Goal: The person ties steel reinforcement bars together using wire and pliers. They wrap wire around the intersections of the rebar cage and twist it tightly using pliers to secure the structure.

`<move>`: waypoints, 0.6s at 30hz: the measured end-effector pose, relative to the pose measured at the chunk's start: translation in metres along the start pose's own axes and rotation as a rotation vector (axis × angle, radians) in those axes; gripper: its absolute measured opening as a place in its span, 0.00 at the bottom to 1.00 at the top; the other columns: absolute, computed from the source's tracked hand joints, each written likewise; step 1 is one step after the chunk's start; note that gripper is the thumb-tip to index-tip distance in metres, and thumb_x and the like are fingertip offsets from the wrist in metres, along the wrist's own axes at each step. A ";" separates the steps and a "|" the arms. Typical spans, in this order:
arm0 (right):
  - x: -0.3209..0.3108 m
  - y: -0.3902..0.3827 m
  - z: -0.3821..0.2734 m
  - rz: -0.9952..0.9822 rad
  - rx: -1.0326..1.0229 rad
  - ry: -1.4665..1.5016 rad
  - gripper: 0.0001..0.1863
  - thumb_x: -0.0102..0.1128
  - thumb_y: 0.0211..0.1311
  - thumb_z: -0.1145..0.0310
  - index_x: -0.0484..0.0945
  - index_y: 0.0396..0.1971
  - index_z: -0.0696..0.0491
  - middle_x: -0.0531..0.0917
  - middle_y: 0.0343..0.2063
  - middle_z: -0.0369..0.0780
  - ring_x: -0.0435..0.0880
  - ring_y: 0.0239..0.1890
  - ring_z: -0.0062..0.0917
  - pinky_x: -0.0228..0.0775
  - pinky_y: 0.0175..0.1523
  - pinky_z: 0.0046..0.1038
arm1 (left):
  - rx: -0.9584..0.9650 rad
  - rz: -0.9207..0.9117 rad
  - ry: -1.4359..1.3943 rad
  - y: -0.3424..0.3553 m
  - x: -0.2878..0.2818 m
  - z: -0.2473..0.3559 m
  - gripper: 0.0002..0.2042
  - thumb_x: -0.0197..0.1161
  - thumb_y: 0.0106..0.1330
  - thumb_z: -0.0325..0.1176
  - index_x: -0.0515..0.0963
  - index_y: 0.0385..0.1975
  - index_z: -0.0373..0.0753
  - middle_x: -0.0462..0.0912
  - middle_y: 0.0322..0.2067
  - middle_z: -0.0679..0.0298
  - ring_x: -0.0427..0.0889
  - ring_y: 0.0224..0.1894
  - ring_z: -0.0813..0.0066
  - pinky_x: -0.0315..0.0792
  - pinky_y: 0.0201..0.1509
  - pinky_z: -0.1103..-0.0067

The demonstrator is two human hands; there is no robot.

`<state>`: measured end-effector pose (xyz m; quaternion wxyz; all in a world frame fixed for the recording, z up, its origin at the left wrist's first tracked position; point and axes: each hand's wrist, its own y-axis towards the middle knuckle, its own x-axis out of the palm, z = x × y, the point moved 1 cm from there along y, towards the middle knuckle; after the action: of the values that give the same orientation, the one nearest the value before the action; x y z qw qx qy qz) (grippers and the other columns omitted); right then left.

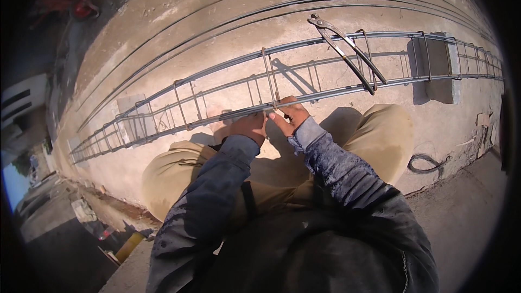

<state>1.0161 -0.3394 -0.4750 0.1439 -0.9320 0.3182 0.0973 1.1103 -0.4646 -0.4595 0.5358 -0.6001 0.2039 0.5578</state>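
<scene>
A long rebar cage point(228, 65) of steel bars and square stirrups stretches across the view in front of my crossed legs. At its near lower bars, where one brown stirrup point(269, 76) meets them, both hands come together. My left hand point(248, 126) is closed just below the bars, its fingers partly hidden. My right hand point(292, 116) has its fingers curled at the bars, with the thumb toward the left hand. Whatever is pinched between the fingertips is too small to make out. A pair of end-cutting nippers point(350, 53) rests across the cage to the right, its handles toward me.
Concrete blocks point(455, 70) prop the cage at the right, with another block point(133, 116) at the left. Several loose steel rods point(260, 5) lie beyond it. A coil of thin wire point(425, 163) lies right of my knee. A slab edge point(127, 206) drops off at lower left.
</scene>
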 end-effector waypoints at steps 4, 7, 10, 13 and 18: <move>0.001 0.000 -0.006 0.003 0.080 -0.067 0.13 0.52 0.56 0.62 0.78 0.35 0.54 0.77 0.30 0.48 0.76 0.38 0.40 0.69 0.42 0.33 | -0.018 -0.113 0.037 0.004 -0.014 0.011 0.13 0.47 0.61 0.38 0.75 0.23 0.39 0.77 0.21 0.55 0.77 0.27 0.56 0.70 0.32 0.66; 0.001 -0.003 0.000 0.109 0.021 -0.133 0.11 0.51 0.57 0.62 0.78 0.34 0.52 0.77 0.28 0.48 0.76 0.35 0.41 0.70 0.40 0.35 | 0.072 0.056 -0.106 0.014 -0.031 0.012 0.15 0.49 0.59 0.40 0.75 0.17 0.38 0.77 0.19 0.54 0.76 0.25 0.54 0.70 0.30 0.66; -0.001 -0.004 -0.002 0.092 0.004 -0.222 0.10 0.51 0.57 0.62 0.78 0.32 0.50 0.77 0.26 0.48 0.76 0.31 0.41 0.70 0.37 0.36 | -0.029 0.096 -0.198 0.028 -0.052 0.004 0.16 0.51 0.56 0.42 0.76 0.17 0.36 0.76 0.16 0.53 0.76 0.22 0.57 0.69 0.27 0.68; 0.008 -0.003 -0.004 0.093 -0.004 -0.224 0.11 0.50 0.58 0.60 0.78 0.31 0.51 0.76 0.26 0.47 0.77 0.30 0.40 0.70 0.36 0.36 | -0.267 -0.363 -0.237 0.052 -0.062 -0.006 0.14 0.49 0.57 0.39 0.78 0.26 0.36 0.78 0.22 0.51 0.78 0.24 0.61 0.72 0.30 0.73; 0.016 0.004 0.023 0.056 -0.043 -0.294 0.16 0.45 0.60 0.56 0.78 0.31 0.51 0.77 0.26 0.46 0.76 0.30 0.39 0.70 0.36 0.36 | -0.100 -0.924 -0.293 0.083 -0.064 0.011 0.12 0.46 0.61 0.34 0.77 0.33 0.37 0.80 0.26 0.62 0.77 0.22 0.75 0.71 0.25 0.80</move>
<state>1.0239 -0.3439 -0.5017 0.1664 -0.9012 0.3174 0.2436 1.0167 -0.5058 -0.4343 0.7211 -0.5680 -0.1883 0.3492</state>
